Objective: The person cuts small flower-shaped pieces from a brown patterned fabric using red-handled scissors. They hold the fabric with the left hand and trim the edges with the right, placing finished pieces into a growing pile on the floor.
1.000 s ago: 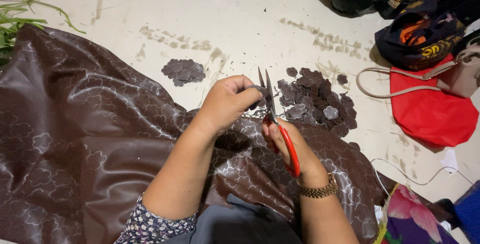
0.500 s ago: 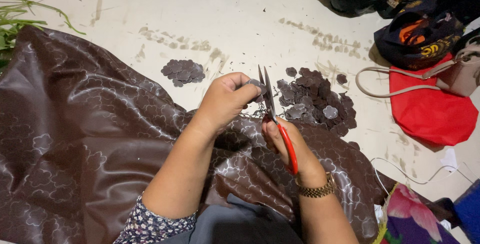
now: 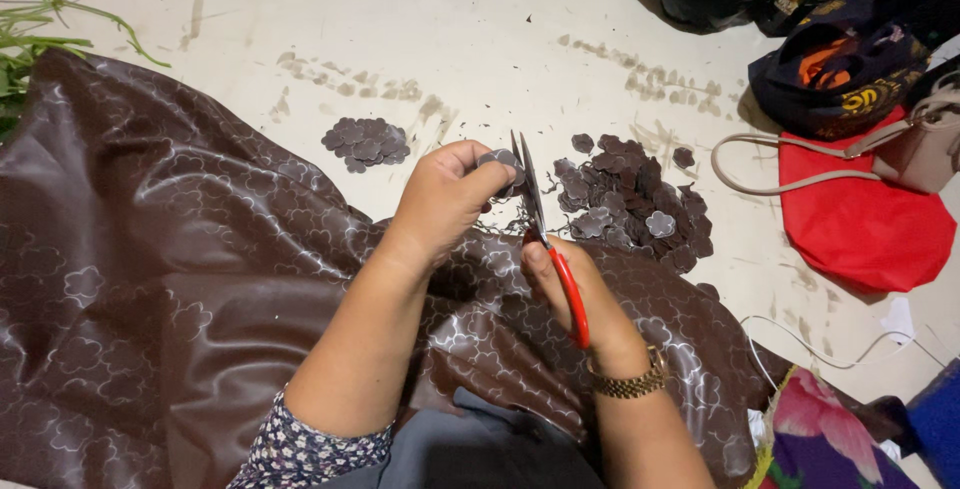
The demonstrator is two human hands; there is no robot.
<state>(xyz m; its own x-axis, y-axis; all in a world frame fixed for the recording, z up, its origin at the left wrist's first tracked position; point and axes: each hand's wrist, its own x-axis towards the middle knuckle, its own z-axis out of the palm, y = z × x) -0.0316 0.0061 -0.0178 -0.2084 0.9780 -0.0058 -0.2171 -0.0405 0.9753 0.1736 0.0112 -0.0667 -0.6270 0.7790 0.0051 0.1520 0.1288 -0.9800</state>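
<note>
My left grip [image 3: 445,199] pinches a small fabric piece [image 3: 500,160]; my right grip [image 3: 570,294] clasps red-handled scissors [image 3: 545,239] over brown cloth [image 3: 170,279].

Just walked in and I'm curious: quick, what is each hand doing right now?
Left hand: closed, pinching a small flower-shaped piece of dark brown patterned fabric.
Right hand: closed on red-handled metal scissors, blades at that piece.

Brown fabric [image 3: 150,279]: cut off at 9 and 6 o'clock edges.
Scissor handles [image 3: 570,294]: partly hidden in right hand [image 3: 575,294].
Green stems [image 3: 30,29]: cropped at 10 o'clock.
</note>
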